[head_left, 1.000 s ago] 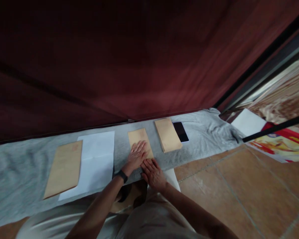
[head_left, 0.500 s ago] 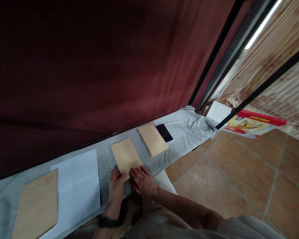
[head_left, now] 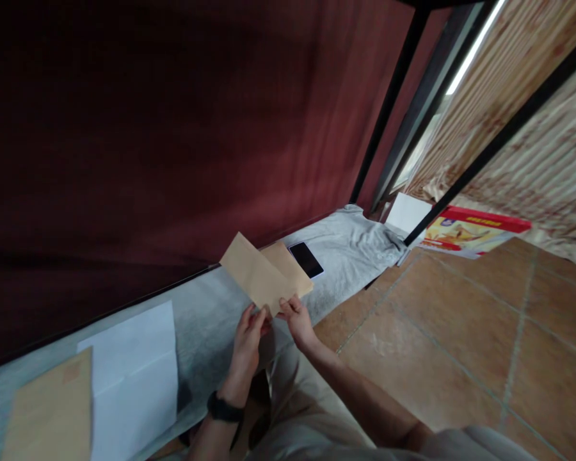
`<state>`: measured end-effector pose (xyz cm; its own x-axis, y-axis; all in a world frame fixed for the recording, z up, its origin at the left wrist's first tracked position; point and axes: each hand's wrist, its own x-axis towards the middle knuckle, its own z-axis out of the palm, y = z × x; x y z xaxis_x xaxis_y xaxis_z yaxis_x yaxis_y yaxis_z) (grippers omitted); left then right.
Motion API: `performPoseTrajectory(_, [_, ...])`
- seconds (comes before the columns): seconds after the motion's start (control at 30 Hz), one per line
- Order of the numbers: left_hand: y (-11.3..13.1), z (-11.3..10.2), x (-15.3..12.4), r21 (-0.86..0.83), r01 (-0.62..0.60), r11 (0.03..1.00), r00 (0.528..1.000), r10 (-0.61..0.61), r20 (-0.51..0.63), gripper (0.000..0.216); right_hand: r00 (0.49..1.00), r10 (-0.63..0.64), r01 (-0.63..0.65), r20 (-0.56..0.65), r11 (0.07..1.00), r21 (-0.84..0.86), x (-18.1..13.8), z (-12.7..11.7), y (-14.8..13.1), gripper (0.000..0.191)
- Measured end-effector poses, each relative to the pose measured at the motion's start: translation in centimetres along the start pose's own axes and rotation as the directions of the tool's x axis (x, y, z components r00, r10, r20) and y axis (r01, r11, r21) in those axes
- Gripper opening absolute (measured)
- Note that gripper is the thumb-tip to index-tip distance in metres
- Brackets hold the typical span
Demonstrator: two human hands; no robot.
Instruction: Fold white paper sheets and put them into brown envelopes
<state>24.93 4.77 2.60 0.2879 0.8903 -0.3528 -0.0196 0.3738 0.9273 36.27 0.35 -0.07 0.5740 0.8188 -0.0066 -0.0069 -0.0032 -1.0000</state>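
A tan paper envelope (head_left: 254, 272) is lifted above the grey cloth, its near edge pinched at two corners. My left hand (head_left: 250, 336) closes on its near left corner, thumb on top. My right hand (head_left: 295, 320) grips the near right corner. Partly covered by the held envelope, a stack of similar tan envelopes (head_left: 288, 264) lies on the cloth. A dark-screened smartphone (head_left: 306, 259) rests right beside that stack.
The grey cloth (head_left: 201, 320) covers a narrow bench along a dark red curtain (head_left: 173, 160). At the left lie creased white paper (head_left: 139, 371) and a larger brown envelope (head_left: 52, 410). A red-edged printed box (head_left: 470, 232) sits on the tiled floor (head_left: 441, 339), near black poles (head_left: 388, 109).
Both hands have raised the envelope off the cloth and carried it right, over the stack's left part. The right hand has gone from lying on its near edge to pinching a corner.
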Motion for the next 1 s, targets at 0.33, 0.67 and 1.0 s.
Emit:
performPoseTrajectory(0.33, [-0.1,5.0,4.6,0.094,-0.072,0.993,0.994,0.064,0.085,0.039,0.926,0.274,-0.167,-0.259,0.915,0.368,2.6,-5.6,1.0,0.043])
performPoseTrajectory(0.67, [-2.8,6.6,6.5,0.087,-0.071,0.994,0.997,0.069,0.017,0.037,0.96,0.073,-0.157,-0.271,0.941,-0.3,3.6,-8.7,2.8,0.05])
performPoseTrajectory(1.0, [-4.1,6.7,5.7,0.349,-0.091,0.933,0.987,0.132,-0.094,0.044,0.978,0.027,-0.136,-0.207,0.837,-0.53,4.2,-9.0,3.2,0.047])
